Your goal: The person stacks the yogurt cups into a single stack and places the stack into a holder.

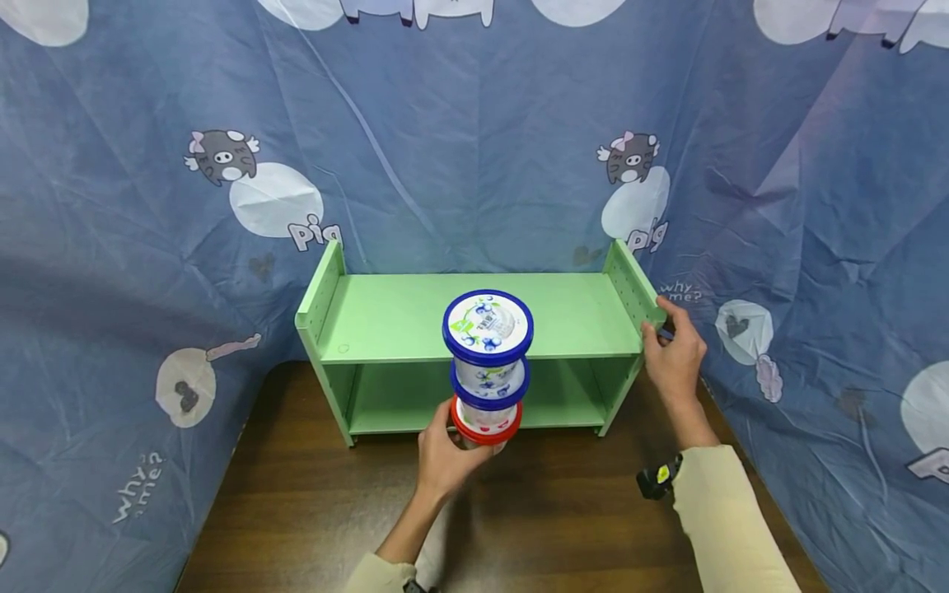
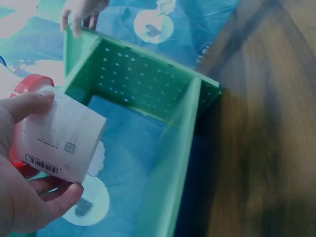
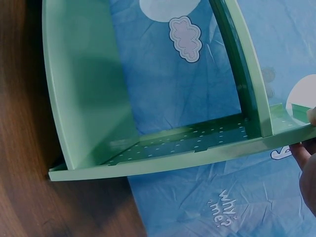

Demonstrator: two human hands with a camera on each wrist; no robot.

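My left hand (image 1: 443, 457) grips the lowest of a stack of three round tubs, a red-lidded tub (image 1: 487, 436). On it sits a blue-lidded tub (image 1: 491, 389), topped by another blue-lidded tub (image 1: 488, 327) with blueberries printed on its lid. In the left wrist view, thumb and fingers wrap the red-lidded tub's white side (image 2: 64, 136), where a barcode shows. The stack is held in front of a green two-level shelf (image 1: 393, 317). At the shelf's right side panel (image 1: 632, 284), my right hand (image 1: 676, 354) pinches the upper front corner between thumb and fingers.
The shelf stands on a dark brown wooden surface (image 1: 578, 511). Behind it and on both sides hangs a blue cloth (image 1: 474, 165) printed with pigs and white ovals. Raised side panels, such as the left one (image 1: 322, 288), bound the top board.
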